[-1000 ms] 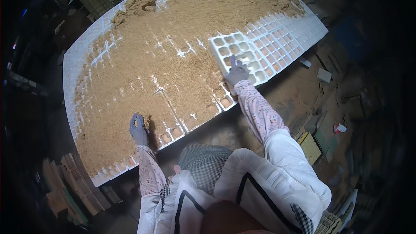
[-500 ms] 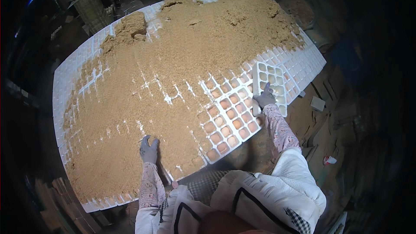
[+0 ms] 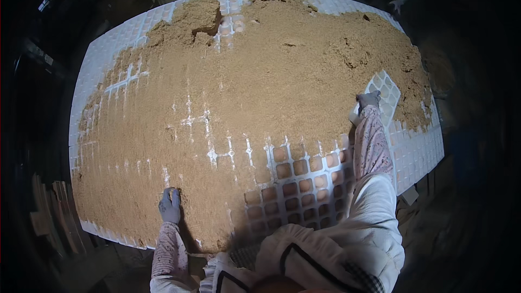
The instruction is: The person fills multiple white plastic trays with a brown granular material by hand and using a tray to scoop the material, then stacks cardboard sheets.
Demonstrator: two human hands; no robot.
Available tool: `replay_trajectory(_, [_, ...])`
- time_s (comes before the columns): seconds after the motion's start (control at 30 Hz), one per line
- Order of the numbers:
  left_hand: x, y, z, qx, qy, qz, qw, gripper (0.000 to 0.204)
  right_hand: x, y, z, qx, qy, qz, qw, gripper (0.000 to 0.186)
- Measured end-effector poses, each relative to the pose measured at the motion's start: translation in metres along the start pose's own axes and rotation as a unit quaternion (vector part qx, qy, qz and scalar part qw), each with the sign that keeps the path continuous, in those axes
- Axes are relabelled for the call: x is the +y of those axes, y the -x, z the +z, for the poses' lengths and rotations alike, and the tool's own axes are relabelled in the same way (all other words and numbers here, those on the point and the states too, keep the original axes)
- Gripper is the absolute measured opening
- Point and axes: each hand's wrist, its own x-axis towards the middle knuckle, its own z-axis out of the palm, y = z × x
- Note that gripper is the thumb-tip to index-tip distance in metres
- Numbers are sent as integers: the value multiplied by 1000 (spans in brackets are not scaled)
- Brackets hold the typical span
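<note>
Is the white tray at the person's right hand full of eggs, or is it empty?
Empty, it seems: the tray held by the right hand shows only bare, pale cells.

Dim, heavily shadowed floor (image 3: 420, 220)

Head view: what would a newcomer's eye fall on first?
Probably the broad brown grainy layer filling the middle, with rows of eggs in white cells showing at its lower edge. Next, the gloved right hand gripping a white tray at right, and the gloved left hand at lower left.
</note>
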Motion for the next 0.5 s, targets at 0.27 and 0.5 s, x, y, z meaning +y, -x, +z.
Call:
replay_trajectory(0.27, [-6, -7, 9, 32, -20, 33, 999, 32, -87, 87, 37, -104, 142, -286, 942, 78])
replay_trajectory(0.5, [-11, -7, 3, -10, -41, 21, 999, 51, -190, 305, 94, -234, 235, -486, 809, 69])
